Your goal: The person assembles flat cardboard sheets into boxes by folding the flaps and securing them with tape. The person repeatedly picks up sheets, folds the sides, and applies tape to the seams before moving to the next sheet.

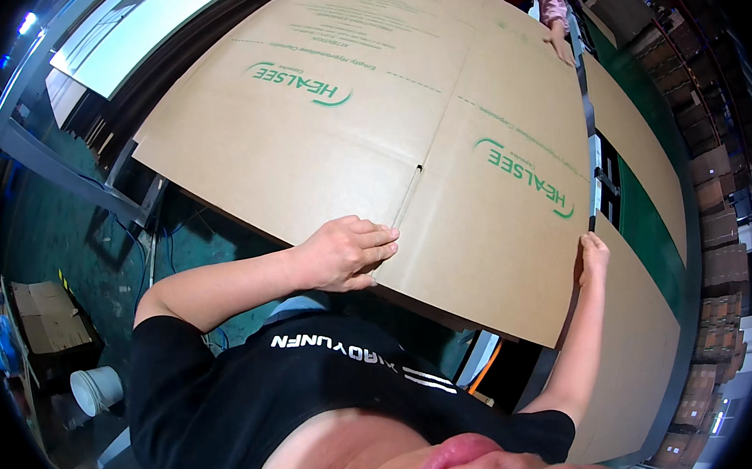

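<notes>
A large flat brown cardboard sheet (300, 144) with green printing and crease lines spreads out before me. My left hand (351, 252) is closed at its near edge, fingers together on top beside a slot in the sheet, thumb low at the edge. At the sheet's right edge, my right hand (595, 256) grips the border with bent fingers; part of that hand is hidden by the board. Across the sheet, a co-worker's hand (560, 45) rests near the far right corner.
Right of the sheet lie more brown boards (635, 330) on a green surface (654, 215). Stacked cardboard (718, 324) lines the far right. A grey metal frame (66, 169) stands at left. A white bucket (96, 390) and an open carton (46, 314) are at lower left.
</notes>
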`<state>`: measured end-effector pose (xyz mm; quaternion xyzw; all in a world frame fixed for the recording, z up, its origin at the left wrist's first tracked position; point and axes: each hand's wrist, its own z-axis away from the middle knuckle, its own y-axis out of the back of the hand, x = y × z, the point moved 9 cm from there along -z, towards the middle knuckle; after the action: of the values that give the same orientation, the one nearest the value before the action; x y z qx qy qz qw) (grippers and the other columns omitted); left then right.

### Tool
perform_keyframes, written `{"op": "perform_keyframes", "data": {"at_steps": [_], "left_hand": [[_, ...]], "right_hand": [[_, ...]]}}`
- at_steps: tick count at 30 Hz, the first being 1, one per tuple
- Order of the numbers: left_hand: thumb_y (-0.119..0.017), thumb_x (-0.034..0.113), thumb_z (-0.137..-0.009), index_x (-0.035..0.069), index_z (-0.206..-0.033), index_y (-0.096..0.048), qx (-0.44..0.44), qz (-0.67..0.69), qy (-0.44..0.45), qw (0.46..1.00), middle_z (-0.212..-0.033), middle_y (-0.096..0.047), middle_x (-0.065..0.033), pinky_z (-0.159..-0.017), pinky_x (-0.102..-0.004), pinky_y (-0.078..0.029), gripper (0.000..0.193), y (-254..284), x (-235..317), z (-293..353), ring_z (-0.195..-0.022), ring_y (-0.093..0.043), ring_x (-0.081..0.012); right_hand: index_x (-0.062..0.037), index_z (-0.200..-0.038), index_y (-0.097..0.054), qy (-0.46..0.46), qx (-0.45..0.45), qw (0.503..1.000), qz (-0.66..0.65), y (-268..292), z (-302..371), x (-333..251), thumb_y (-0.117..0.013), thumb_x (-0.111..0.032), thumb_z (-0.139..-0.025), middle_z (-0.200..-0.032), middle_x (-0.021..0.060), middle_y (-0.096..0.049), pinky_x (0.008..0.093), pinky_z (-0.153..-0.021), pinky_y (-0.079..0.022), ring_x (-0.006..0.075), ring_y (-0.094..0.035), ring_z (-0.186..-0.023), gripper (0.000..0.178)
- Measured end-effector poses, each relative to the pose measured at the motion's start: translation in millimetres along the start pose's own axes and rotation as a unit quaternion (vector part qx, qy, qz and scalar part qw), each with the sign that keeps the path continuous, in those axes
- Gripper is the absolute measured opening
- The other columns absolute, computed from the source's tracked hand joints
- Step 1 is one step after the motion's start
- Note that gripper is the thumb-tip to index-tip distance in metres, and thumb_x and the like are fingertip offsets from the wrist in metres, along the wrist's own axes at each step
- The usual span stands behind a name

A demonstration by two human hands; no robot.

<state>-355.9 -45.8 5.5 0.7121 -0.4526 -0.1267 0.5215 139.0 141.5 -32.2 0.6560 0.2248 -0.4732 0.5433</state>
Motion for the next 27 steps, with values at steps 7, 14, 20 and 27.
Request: {"op": "perform_keyframes", "data": {"at_steps": [7, 14, 20, 27], "left_hand": [[-0.069, 0.036, -0.07, -0.004, -0.109, -0.061, -0.022, 0.048, -0.108, 0.993, -0.117, -0.059, -0.0208, -0.079, -0.038, -0.049, 0.056, -3, -9, -13, -0.092, -0.06, -0.0282], [-0.07, 0.045, -0.068, -0.002, -0.101, -0.059, -0.095, 0.13, -0.155, 0.975, -0.104, -0.058, -0.0157, -0.085, -0.0378, -0.043, 0.058, -30, -22, -21, -0.1, -0.053, -0.0268], [-0.071, 0.041, -0.068, 0.003, -0.098, -0.059, -0.003, 0.263, -0.158, 0.952, -0.103, -0.055, -0.0108, -0.091, -0.0395, -0.04, 0.05, -25, -51, -28, -0.103, -0.051, -0.0259], [-0.072, 0.021, -0.071, 0.017, -0.093, -0.062, 0.045, 0.388, -0.105, 0.915, -0.101, -0.054, 0.002, -0.088, -0.0368, -0.041, 0.024, -24, -76, -33, -0.1, -0.051, -0.0201]], "right_hand": [[0.0049, -0.115, -0.06, -0.162, -0.033, 0.977, -0.138, -2, -60, 50, -0.055, -0.031, -0.093, -0.113, 0.0158, -0.064, 0.0363, -0.087, -0.048, 0.0254, -0.062, -0.102, 0.042], [0.0031, -0.122, -0.058, -0.182, 0.09, 0.978, 0.057, 0, -55, 18, -0.051, -0.039, -0.095, -0.121, 0.0151, -0.062, 0.038, -0.089, -0.047, 0.0265, -0.06, -0.107, 0.05], [-0.0074, -0.122, -0.06, -0.271, -0.017, 0.957, -0.101, -28, -53, 27, -0.049, -0.049, -0.094, -0.118, 0.0064, -0.064, 0.0354, -0.089, -0.046, 0.023, -0.059, -0.103, 0.051], [-0.0075, -0.123, -0.06, -0.289, 0.012, 0.947, -0.139, -33, -51, 40, -0.05, -0.053, -0.093, -0.121, 0.0073, -0.063, 0.0351, -0.09, -0.046, 0.0228, -0.058, -0.105, 0.055]]}}
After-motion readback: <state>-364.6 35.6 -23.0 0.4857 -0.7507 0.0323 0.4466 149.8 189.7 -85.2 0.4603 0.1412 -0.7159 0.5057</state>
